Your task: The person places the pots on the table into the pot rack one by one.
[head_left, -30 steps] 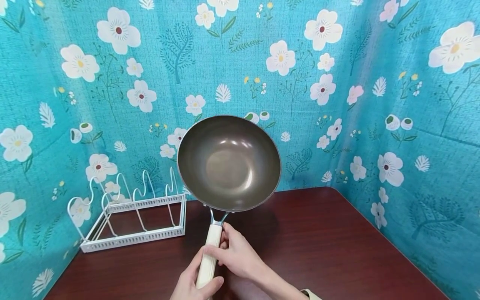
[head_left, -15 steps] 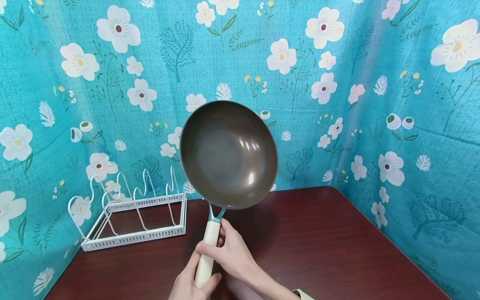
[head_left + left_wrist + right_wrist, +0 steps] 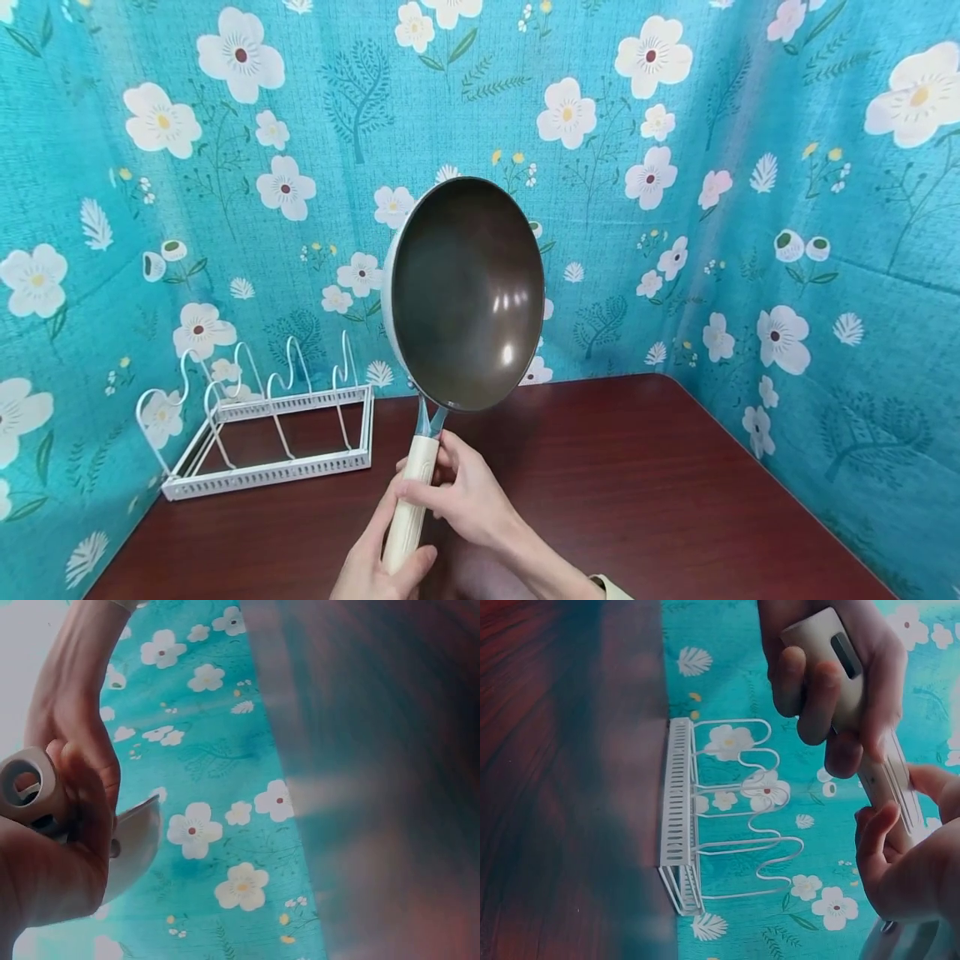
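A wok [image 3: 468,292] with a dark inside and a pale outer wall is held up in the air, its bowl above the handle and turned partly to the right. My left hand [image 3: 378,562] grips the lower end of its cream handle [image 3: 405,525]. Higher on the same handle, close to the forked metal joint, my right hand [image 3: 468,496] holds on with the thumb across the front. From the right wrist, the left hand [image 3: 840,682] shows fingers curled round the handle's end. Part of the wok's pale side [image 3: 135,847] appears in the left wrist view.
On the left of the dark red table [image 3: 637,483] stands a white wire rack [image 3: 266,479] with several upright curved dividers. A blue flowered cloth [image 3: 487,108] hangs behind the table and along both sides.
The wok has risen a little and turned, so its inside faces more to the right and its pale left outer wall shows. Both hands keep their hold on the handle.
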The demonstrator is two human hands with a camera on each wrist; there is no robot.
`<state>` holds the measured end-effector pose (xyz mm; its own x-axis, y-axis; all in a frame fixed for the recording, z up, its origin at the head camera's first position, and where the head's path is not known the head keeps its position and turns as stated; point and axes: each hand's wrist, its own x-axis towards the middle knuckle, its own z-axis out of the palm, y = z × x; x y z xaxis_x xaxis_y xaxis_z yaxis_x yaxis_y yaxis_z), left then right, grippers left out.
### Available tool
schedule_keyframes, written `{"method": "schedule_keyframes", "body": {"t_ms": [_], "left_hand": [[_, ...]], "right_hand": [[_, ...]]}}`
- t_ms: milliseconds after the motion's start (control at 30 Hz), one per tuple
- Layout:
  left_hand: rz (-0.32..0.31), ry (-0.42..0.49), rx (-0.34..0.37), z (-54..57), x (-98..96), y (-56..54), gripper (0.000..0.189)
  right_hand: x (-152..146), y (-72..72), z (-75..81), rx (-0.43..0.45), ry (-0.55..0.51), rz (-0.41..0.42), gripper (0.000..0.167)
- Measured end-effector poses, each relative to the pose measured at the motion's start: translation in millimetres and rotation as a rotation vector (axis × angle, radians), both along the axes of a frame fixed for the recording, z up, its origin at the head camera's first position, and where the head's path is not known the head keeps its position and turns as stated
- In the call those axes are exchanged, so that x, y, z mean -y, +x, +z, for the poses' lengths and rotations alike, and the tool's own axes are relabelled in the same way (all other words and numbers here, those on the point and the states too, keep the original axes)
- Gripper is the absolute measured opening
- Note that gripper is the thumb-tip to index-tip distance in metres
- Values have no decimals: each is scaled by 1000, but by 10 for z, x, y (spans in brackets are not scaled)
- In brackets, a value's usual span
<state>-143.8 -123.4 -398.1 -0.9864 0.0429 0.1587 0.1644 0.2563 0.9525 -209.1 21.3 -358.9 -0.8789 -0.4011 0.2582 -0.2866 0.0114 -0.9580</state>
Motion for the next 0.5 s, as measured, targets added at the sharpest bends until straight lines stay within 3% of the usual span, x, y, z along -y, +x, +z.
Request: {"method": "schedule_keyframes", "body": {"t_ms": [133,233,333,500], "left_hand": [[-124,129,42,5,41,-3,89],[-151,204,78,18,52,5,92],[-126,234,82,39,17,33,91],[29,135,4,63,-99,83,87]], "right_hand": [[-43,3,16,-4,-1,52,45],[-57,1,34,-12,-12,86,45],[-68,3,53,-16,-19,106,45],[-73,9,80,-28,-6,141,43]]}}
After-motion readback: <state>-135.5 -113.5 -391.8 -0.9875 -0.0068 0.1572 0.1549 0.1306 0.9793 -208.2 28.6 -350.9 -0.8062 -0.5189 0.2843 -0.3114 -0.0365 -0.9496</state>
